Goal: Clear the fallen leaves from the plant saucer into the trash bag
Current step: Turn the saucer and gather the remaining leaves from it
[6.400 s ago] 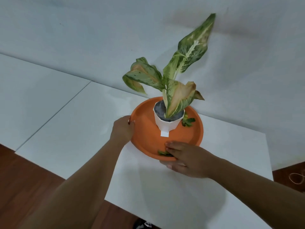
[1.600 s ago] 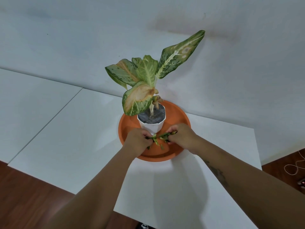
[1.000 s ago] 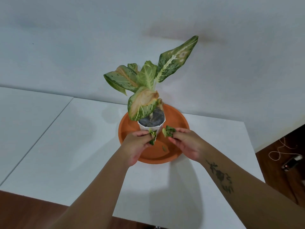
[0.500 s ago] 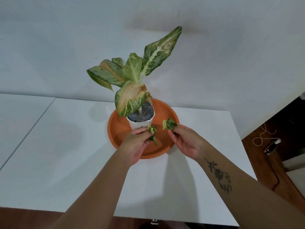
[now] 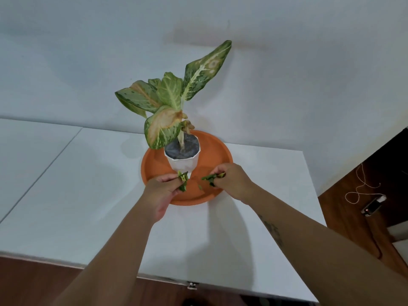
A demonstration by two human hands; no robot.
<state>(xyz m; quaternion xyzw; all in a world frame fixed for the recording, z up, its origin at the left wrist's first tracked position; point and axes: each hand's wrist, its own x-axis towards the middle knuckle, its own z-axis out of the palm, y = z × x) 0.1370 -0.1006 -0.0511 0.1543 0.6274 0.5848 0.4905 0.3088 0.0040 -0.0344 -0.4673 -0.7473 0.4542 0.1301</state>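
An orange plant saucer [image 5: 220, 155] sits on a white table and carries a white pot [image 5: 183, 165] with a variegated plant. My left hand [image 5: 162, 191] pinches a small bunch of fallen leaves [image 5: 182, 181] over the saucer's near side. My right hand [image 5: 231, 178] grips another clump of green leaves [image 5: 208, 178] just above the saucer floor. One small leaf scrap [image 5: 200, 187] lies on the saucer between my hands. No trash bag is in view.
The white table [image 5: 88, 195] meets a second white table [image 5: 26, 151] at a seam on the left, with a white wall behind. At the right, on the wooden floor, lie a string [image 5: 362, 186] and a small device [image 5: 374, 205].
My right hand has dropped from its raised, palm-up pose down to the saucer floor, still clutching its leaves. My left hand keeps its bunch. The view has swung slightly back to the left.
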